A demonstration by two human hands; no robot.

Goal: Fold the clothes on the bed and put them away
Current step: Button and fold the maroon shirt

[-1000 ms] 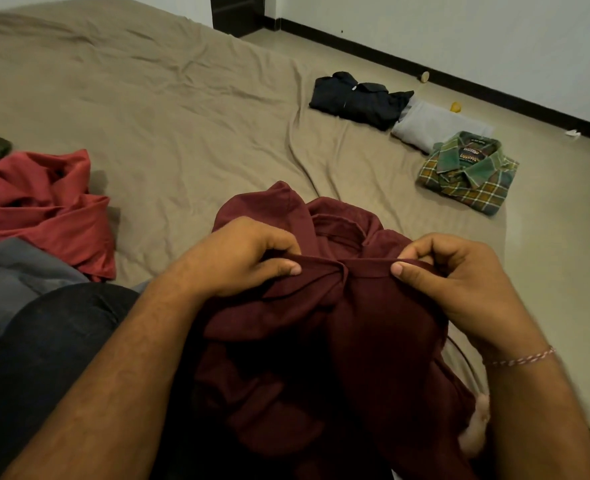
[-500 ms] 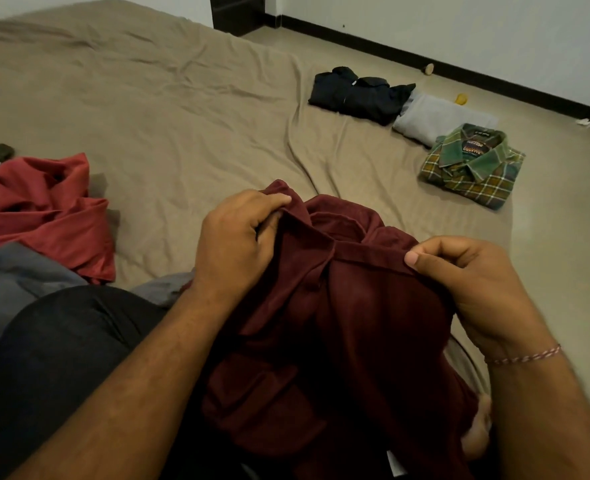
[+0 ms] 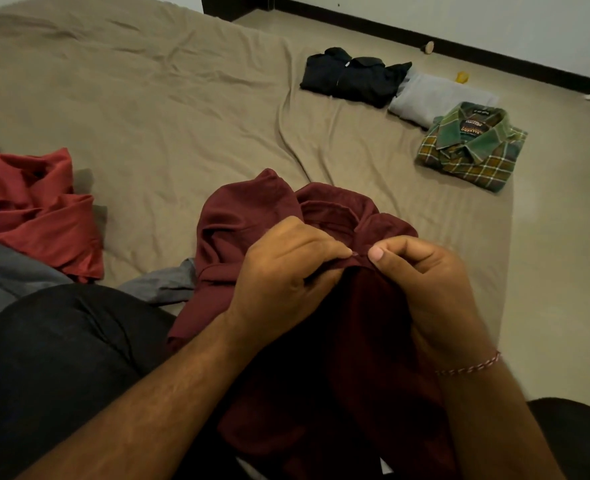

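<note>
A maroon shirt (image 3: 245, 216) lies bunched in my lap and on the bed (image 3: 148, 98) in front of me. My left hand (image 3: 279, 271) and my right hand (image 3: 425, 275) meet at its front edge just below the collar, each pinching the cloth between thumb and fingers. Three folded garments sit at the bed's far right: a black one (image 3: 349, 77), a grey one (image 3: 435, 98) and a green plaid shirt (image 3: 473, 147). At the left lies a crumpled red garment (image 3: 34, 209) on top of a grey one (image 3: 13, 278).
A grey cloth end (image 3: 165, 282) pokes out beside my dark-trousered knee (image 3: 61, 358). The beige floor (image 3: 563, 237) runs along the bed's right side, with a small yellow object (image 3: 462, 76) and other bits near the dark skirting board.
My left hand has moved right from the shirt's left shoulder to meet my right hand at the front edge. The view has tilted slightly downward.
</note>
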